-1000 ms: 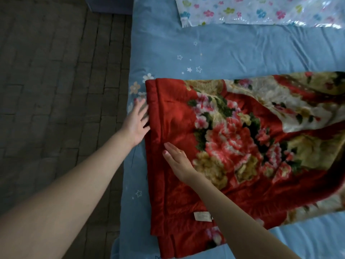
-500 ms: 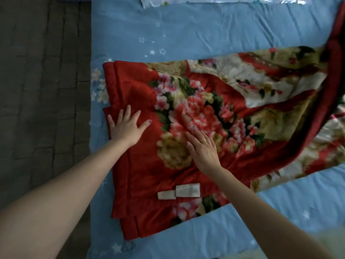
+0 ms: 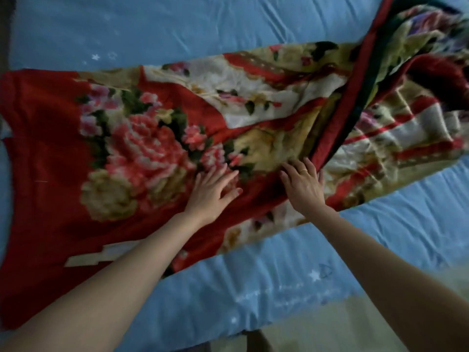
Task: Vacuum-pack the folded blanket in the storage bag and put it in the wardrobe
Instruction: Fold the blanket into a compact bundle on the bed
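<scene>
The red floral blanket (image 3: 152,138) lies spread across the blue bed sheet (image 3: 253,26), its plain red end at the left edge of the view; a pale label (image 3: 101,255) shows on its near left part, beside the left forearm; the left hand (image 3: 212,193) rests flat on the blanket near the large pink flowers, fingers straight and slightly spread, gripping nothing; just to its right the right hand (image 3: 303,185), wearing a ring (image 3: 303,171), presses palm-down at a dark red fold, fingers extended; farther right the blanket bunches in what seem to be folded-over layers, though blur hides the detail.
</scene>
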